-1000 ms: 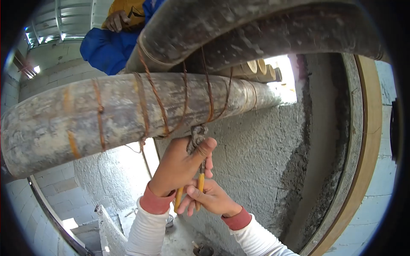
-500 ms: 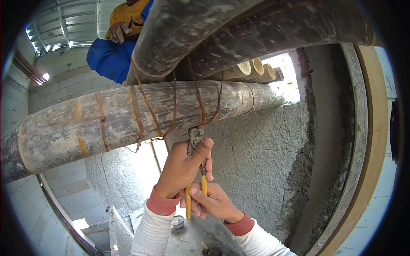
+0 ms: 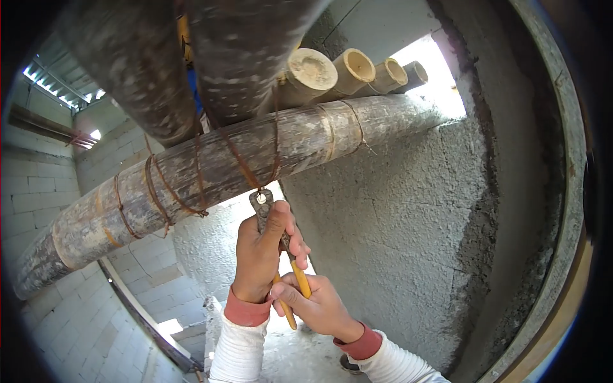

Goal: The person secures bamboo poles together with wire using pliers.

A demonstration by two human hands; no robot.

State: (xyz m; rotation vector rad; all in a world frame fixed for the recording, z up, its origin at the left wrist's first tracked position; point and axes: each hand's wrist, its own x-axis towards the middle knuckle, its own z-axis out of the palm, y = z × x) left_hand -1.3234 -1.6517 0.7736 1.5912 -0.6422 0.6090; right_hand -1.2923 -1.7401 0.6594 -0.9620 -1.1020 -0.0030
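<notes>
Both of my hands are on a pair of pincers [image 3: 285, 242] with yellow handles. My left hand [image 3: 258, 246] wraps around the upper part near the metal head, and my right hand [image 3: 313, 303] grips the yellow handles lower down. The pincers' jaws touch the lower end of a rusty wire loop [image 3: 239, 159]. That wire passes around a long, weathered bamboo pole [image 3: 223, 156], lying across the view. More wire ties circle the pole to the left and right of the pincers.
Thick dark poles [image 3: 242, 57] rest above the long pole. Cut bamboo ends [image 3: 354, 66] stick out beside a bright wall opening [image 3: 440, 70]. A rough plastered wall [image 3: 389, 223] stands at the right, a block wall [image 3: 38, 198] at the left. A bit of yellow and blue clothing [image 3: 191, 76] shows between poles.
The view has shifted and tilted, bringing the cut bamboo ends further into sight. The other person is now mostly hidden behind the poles. The pincers are still at the wire, with both hands on them.
</notes>
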